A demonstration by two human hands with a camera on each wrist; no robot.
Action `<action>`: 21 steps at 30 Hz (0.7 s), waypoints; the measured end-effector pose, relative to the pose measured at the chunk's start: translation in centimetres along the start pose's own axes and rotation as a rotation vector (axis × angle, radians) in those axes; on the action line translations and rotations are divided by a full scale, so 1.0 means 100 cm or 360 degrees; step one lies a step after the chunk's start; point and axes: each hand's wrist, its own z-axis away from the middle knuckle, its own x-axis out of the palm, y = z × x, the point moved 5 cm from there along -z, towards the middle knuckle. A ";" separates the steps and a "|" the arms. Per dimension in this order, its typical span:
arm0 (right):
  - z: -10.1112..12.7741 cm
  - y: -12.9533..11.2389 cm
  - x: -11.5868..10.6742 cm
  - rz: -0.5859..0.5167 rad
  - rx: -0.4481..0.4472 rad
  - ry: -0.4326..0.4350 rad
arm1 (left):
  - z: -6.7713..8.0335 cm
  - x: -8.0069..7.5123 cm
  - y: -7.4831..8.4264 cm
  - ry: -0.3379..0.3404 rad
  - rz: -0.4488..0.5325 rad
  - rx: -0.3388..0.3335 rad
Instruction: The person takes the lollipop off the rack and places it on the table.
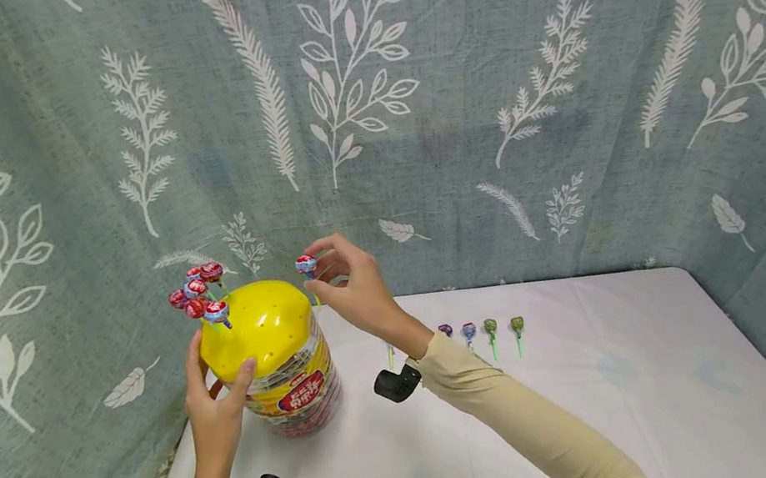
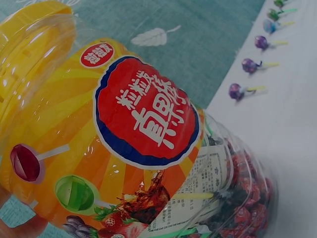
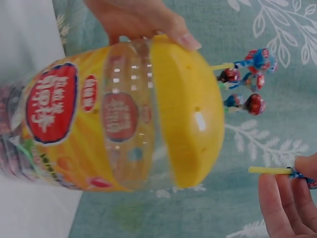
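Observation:
A clear plastic candy jar [image 1: 296,393] with a yellow domed lid [image 1: 256,325] stands at the table's back left. Several red-wrapped lollipops [image 1: 198,294] stick up from holes in the lid. My left hand [image 1: 216,402] grips the jar's side just under the lid; its fingers [image 3: 148,20] show in the right wrist view. My right hand [image 1: 348,283] pinches one red and blue lollipop [image 1: 306,265] by its yellow stick [image 3: 270,170], just right of the lid. The jar's label [image 2: 146,111] fills the left wrist view.
A row of purple, blue and green lollipops [image 1: 482,332] lies on the white tablecloth [image 1: 608,404] to the right of the jar; they also show as lollipops [image 2: 257,54] in the left wrist view. A leaf-patterned green curtain [image 1: 479,87] hangs behind and at both sides.

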 end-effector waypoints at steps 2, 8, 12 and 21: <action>0.004 0.005 -0.001 -0.0009 0.0045 -0.0001 | 0.002 0.000 0.006 0.0007 0.0001 0.0001; 0.017 0.020 -0.005 -0.0026 0.0130 0.0015 | 0.004 0.000 0.012 0.0011 0.0011 0.0016; 0.024 0.026 -0.007 -0.0059 0.0186 0.0019 | 0.004 -0.001 0.012 0.0005 0.0011 0.0019; 0.043 0.050 -0.007 -0.0057 0.0341 0.0105 | 0.001 0.000 0.000 0.0004 0.0000 0.0009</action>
